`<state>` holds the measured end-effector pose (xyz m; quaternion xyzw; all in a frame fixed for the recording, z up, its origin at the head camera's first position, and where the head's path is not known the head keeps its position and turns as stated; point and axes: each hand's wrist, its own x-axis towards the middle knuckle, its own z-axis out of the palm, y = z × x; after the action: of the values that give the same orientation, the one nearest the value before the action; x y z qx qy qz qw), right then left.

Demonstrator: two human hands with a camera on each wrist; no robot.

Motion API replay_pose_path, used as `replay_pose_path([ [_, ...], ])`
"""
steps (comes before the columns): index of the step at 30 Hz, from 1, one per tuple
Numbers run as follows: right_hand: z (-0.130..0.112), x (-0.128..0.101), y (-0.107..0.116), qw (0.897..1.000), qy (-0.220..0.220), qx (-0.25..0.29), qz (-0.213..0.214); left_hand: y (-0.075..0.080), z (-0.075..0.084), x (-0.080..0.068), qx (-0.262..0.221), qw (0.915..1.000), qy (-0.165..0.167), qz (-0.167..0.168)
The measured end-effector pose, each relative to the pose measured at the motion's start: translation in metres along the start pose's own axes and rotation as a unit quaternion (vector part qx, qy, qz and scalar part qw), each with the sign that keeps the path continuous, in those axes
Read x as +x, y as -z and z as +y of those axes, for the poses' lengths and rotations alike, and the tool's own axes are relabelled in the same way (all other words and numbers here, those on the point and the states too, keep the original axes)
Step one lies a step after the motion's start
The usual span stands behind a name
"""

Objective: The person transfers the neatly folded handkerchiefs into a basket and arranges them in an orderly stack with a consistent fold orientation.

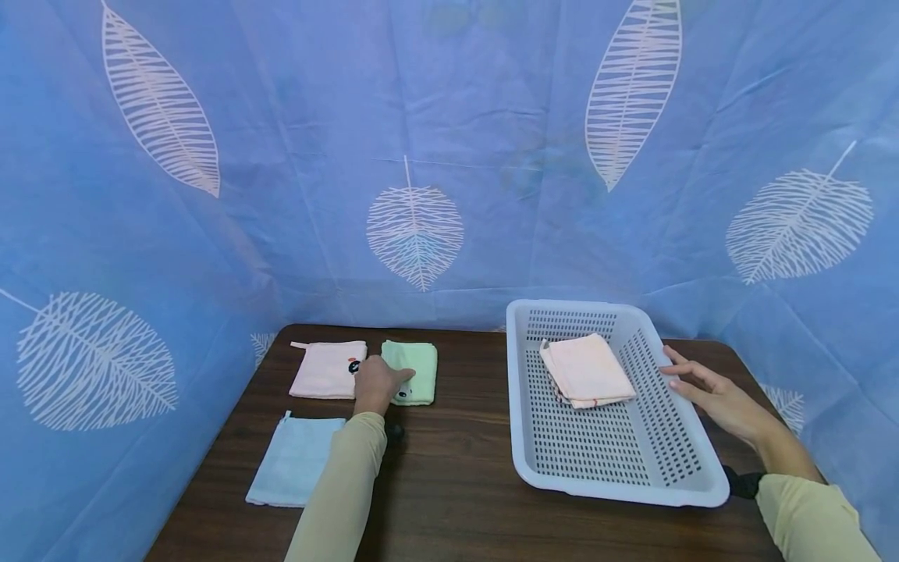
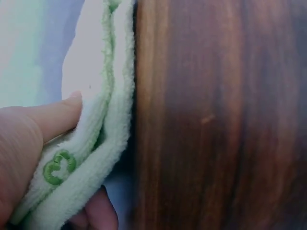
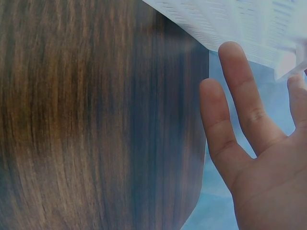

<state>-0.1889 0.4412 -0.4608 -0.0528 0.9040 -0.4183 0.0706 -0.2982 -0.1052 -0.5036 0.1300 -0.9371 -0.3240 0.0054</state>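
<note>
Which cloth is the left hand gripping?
The green cloth, pinched by the left hand. It alone is green; the pale pink cloth and light blue cloth lie left of it, the peach cloth in the basket.

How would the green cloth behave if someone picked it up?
The green cloth is probably floppy: it bends where the left hand pinches it. Its fuzzy surface suggests little slipping. Being folded, it might fall open if held by one layer.
</note>
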Motion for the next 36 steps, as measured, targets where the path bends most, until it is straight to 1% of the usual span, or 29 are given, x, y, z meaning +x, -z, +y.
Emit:
replay_pose_path([
  [4,0.001,0.001,0.000,1.000,-0.005,0.008,-0.002,-0.002,-0.003,0.002,-0.020,0.9997,0.013,0.000],
  [8,0.002,0.001,-0.001,1.000,-0.005,0.002,-0.001,-0.006,-0.008,0.006,-0.034,0.9991,0.024,-0.008],
  [12,0.003,0.001,-0.002,1.000,-0.002,-0.003,0.001,-0.008,-0.012,0.008,-0.045,0.9985,0.027,-0.013],
  [16,0.003,0.001,-0.002,1.000,-0.005,0.001,0.000,-0.007,-0.012,0.008,-0.057,0.9981,0.022,-0.006],
  [20,0.002,0.002,-0.001,1.000,-0.008,0.001,-0.001,-0.004,-0.011,0.008,-0.080,0.9967,0.012,0.002],
  [29,-0.001,0.001,0.001,1.000,-0.003,-0.008,-0.002,0.002,-0.009,0.007,-0.106,0.9944,-0.004,-0.001],
  [36,-0.002,0.000,0.001,1.000,-0.008,-0.012,-0.003,0.001,-0.010,0.005,-0.134,0.9909,-0.011,0.001],
])
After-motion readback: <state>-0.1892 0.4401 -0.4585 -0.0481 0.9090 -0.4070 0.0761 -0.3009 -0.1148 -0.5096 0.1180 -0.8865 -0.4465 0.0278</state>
